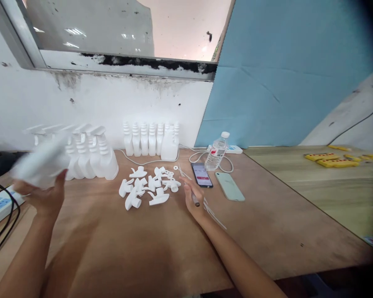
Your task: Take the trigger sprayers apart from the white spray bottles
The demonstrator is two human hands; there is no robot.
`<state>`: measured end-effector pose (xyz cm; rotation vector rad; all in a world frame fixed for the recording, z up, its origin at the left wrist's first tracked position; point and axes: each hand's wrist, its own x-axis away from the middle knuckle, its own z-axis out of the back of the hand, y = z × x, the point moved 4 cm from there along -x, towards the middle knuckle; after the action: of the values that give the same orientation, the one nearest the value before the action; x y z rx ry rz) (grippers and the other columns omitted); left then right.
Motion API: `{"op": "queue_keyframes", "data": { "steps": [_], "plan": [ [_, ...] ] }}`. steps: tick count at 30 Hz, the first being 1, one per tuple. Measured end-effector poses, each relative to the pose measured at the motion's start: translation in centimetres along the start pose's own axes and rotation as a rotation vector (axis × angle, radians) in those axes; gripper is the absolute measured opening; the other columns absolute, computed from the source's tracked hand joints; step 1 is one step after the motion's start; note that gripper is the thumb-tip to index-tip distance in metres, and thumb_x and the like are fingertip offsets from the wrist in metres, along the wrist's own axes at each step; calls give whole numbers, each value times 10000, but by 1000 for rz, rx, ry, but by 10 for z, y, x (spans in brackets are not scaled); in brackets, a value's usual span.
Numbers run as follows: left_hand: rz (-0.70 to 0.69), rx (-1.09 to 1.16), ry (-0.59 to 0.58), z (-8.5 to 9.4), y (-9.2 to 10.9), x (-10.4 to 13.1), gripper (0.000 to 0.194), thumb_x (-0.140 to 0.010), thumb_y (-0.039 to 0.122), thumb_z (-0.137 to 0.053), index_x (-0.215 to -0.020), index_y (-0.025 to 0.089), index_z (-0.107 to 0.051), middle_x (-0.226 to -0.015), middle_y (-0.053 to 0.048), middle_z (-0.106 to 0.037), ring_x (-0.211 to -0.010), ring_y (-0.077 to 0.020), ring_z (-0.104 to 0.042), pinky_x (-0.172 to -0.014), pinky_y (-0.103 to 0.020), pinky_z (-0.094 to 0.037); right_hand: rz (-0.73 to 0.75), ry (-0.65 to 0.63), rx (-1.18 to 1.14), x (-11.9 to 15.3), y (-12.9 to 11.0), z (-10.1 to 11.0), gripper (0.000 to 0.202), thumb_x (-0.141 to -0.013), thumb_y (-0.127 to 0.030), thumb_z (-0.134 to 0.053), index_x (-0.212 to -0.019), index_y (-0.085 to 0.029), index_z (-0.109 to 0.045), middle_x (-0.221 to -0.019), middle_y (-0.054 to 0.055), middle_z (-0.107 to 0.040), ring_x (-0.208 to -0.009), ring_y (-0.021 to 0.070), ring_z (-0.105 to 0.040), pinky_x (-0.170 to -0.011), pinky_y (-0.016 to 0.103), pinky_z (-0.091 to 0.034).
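Observation:
My left hand (48,198) is closed around a white plastic bottle (42,163), raised and tilted at the left and smeared by motion. Behind it stands a row of white spray bottles (107,161) with trigger tops. My right hand (193,195) grips a slim pen-like tool (195,200) whose dark end points back toward me. Its fingertips are close to thin white tubes (214,214) on the table; whether they touch them I cannot tell. Left of this hand lies a pile of loose white trigger spray heads (159,197) with a small white ring (175,168) nearby.
Open-necked white bottles (152,140) stand along the wall. A water bottle (216,153), a lit phone (202,175) and a pale green phone (230,186) lie right of my hand. Power strips (1,207) and cables border the left. Yellow items (337,162) rest far right.

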<state>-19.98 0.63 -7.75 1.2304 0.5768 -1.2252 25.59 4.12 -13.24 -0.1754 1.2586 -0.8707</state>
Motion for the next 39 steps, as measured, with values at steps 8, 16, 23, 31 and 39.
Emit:
{"op": "queue_keyframes", "data": {
  "steps": [8,16,23,31,39],
  "plan": [
    [-1062,-150,23,-28,139,27,392,-762,151,-678,-1093,340,-586,-1138,2,-649,-1128,-210,-575,-951,-380,-425,-422,-267,-564,4,-3,-25,245,-900,-421,-508,-950,-206,-615,-803,46,-659,-684,170,-623,-527,272,-496],
    [-948,-63,144,-41,166,33,371,-759,109,-681,-1052,329,-622,-1113,4,-660,-1127,-208,-564,-943,-382,-387,-758,-248,-1077,7,-11,-44,492,-770,-509,-667,-1151,-228,-536,-1092,91,-653,-927,237,-659,-688,375,-585],
    [-936,3,60,-58,178,47,431,-769,129,-685,-1079,415,-599,-1100,47,-684,-1065,-217,-604,-933,-430,-380,-949,-320,-1270,13,-15,-49,358,-769,-420,-708,-975,-136,-638,-866,89,-722,-791,201,-703,-739,330,-569],
    [-797,104,-262,-69,173,45,445,-858,134,-551,-1236,369,-554,-1159,-6,-679,-1106,-241,-596,-955,-458,-372,-717,-86,-921,5,-4,-34,307,-676,-305,-778,-907,-188,-614,-811,7,-683,-686,146,-635,-710,300,-541],
    [-698,192,-745,-69,172,32,386,-814,372,-605,-1190,282,-612,-1086,-67,-692,-968,-259,-636,-832,-382,-459,0,-162,-329,-21,-11,1,208,-754,-271,-702,-955,-252,-651,-1096,53,-674,-1060,233,-614,-1002,447,-426]
  ]
}}
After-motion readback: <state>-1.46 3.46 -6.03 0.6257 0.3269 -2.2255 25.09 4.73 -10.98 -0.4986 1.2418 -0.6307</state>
